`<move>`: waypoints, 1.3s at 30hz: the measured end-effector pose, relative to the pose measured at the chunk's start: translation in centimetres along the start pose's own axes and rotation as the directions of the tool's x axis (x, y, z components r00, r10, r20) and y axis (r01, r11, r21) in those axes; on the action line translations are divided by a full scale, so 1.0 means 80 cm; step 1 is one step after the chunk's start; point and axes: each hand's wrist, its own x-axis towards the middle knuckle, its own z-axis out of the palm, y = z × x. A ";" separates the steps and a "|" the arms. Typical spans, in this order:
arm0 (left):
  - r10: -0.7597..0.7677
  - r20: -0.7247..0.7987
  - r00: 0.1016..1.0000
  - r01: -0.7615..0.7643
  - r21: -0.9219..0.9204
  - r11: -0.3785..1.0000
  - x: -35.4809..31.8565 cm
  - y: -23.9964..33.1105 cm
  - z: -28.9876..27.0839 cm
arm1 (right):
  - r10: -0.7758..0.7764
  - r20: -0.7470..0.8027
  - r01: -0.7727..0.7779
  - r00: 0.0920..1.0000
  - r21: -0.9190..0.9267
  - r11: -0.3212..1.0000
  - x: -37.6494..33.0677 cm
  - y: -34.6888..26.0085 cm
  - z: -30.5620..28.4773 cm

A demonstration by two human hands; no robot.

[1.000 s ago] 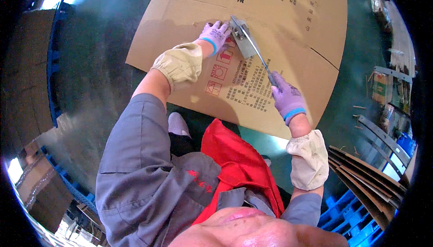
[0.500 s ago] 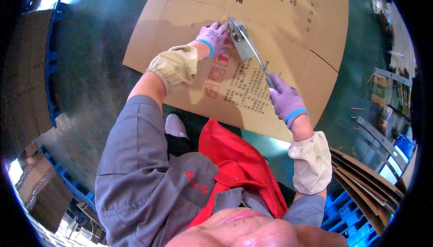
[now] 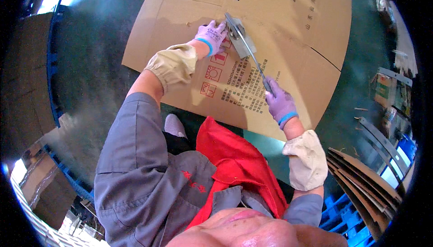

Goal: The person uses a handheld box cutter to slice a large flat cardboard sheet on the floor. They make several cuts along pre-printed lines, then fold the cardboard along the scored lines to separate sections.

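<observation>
My left hand (image 3: 211, 38), in a purple glove with a blue cuff, rests on the cardboard with fingers stretched out and apart. Its fingertips reach the left edge of a small grey metal plate (image 3: 247, 48), which lies on a large flat brown cardboard sheet (image 3: 180, 21). Across the plate slants a long thin metal tool (image 3: 256, 60) with a grey handle. My right hand (image 3: 282, 104), gloved the same way, is closed around that handle. Whether the tool is joined to the plate cannot be made out.
Cardboard pieces (image 3: 361, 179) lean in a stack at the lower right, beside a blue pallet (image 3: 345, 215). Metal strips (image 3: 381, 145) and other goods line the right side. Brown stacks (image 3: 27, 75) and blue pallet edges stand at the left. The dark green floor (image 3: 90, 57) surrounds the sheet.
My right hand and the tool's handle have shifted slightly left and toward me. My left hand keeps its place by the plate. The whole view has moved a little.
</observation>
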 end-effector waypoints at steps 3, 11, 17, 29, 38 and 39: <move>-0.003 -0.004 1.000 0.003 0.028 1.000 -0.001 0.001 -0.006 | -0.125 -0.089 0.129 0.988 0.043 0.991 0.004 0.038 0.032; -0.008 -0.009 1.000 0.009 0.077 0.997 0.002 0.005 0.001 | -0.098 -0.099 0.095 0.990 -0.030 0.995 0.003 0.049 0.047; -0.036 -0.010 0.999 0.037 0.059 0.998 0.000 0.004 -0.006 | -0.126 -0.074 0.120 0.989 -0.080 0.990 0.006 0.022 0.028; -0.033 0.002 0.999 0.033 0.039 0.999 -0.003 0.002 0.001 | -0.112 -0.064 0.114 0.992 0.024 0.993 0.010 0.017 0.031; -0.044 -0.001 0.999 0.044 0.058 0.997 0.007 -0.004 0.013 | -0.059 -0.002 0.058 0.998 -0.082 0.995 0.014 0.018 0.027; -0.037 -0.018 0.999 0.037 0.045 0.998 0.009 0.000 0.011 | -0.058 0.013 0.059 0.998 -0.121 0.991 0.015 0.013 0.010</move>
